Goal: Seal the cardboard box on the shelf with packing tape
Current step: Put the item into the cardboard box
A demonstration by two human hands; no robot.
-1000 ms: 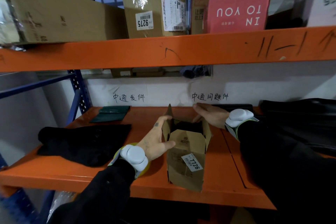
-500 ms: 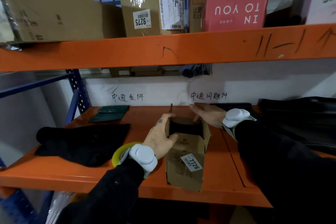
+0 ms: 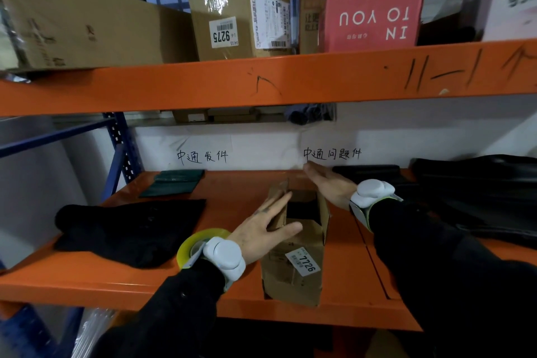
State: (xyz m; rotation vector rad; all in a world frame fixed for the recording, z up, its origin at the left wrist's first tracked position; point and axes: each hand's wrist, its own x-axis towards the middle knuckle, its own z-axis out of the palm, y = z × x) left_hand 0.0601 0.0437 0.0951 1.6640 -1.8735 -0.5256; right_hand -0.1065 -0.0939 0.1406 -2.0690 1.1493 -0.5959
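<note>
The cardboard box (image 3: 293,267) stands open-topped on the orange shelf (image 3: 87,279), near its front edge; the left hand (image 3: 261,227), fingers straight, presses the box's left flap, a tape roll (image 3: 193,243) at that wrist; the right hand (image 3: 328,186) is held flat just behind the box; a black cloth (image 3: 130,229) lies left of it; a white wall (image 3: 261,145) stands behind.

box (image 3: 296,267) on shelf (image 3: 122,279), cloth (image 3: 130,229) left.

A black cloth (image 3: 130,229) lies at the left, and a dark green folded piece (image 3: 174,186) is behind it, near the white back panel (image 3: 261,148). Black bags (image 3: 470,197) lie at the right. Higher up stand a brown box (image 3: 232,14) labelled 9275 and a pink box (image 3: 374,17)
</note>
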